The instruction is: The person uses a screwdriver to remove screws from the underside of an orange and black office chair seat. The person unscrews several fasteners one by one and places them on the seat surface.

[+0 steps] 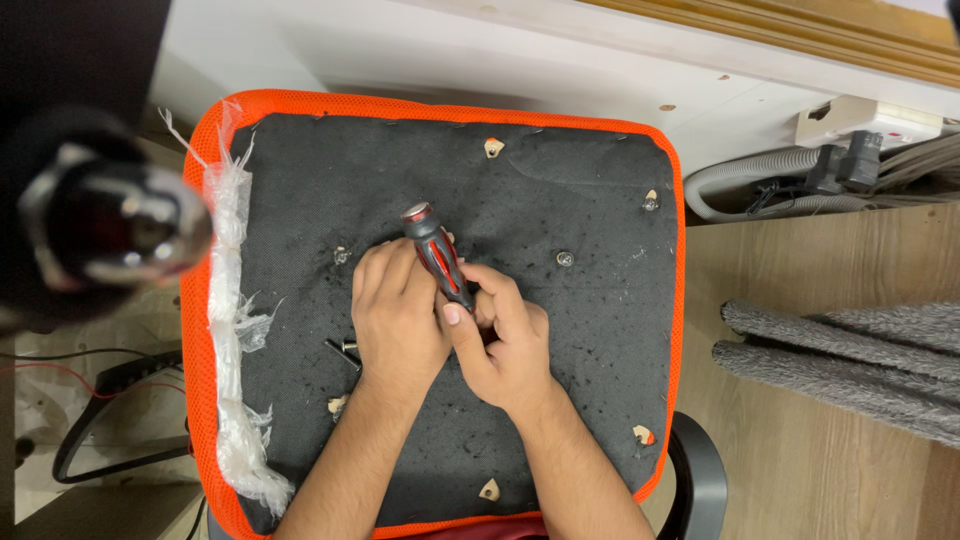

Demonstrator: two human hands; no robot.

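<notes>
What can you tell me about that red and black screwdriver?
The screwdriver has a chunky black handle with red grip stripes and a shiny red-and-silver end cap. It looks like plastic or rubber. It stands tilted over the upturned chair seat, cap pointing up-left. The left hand and the right hand wrap its lower part, hiding the tip.

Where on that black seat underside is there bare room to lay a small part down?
The seat underside is bare at lower right, between the right hand and the orange edge, and along the top above the screwdriver. It is crowded in the middle, where the left hand and a loose bolt sit.
</notes>
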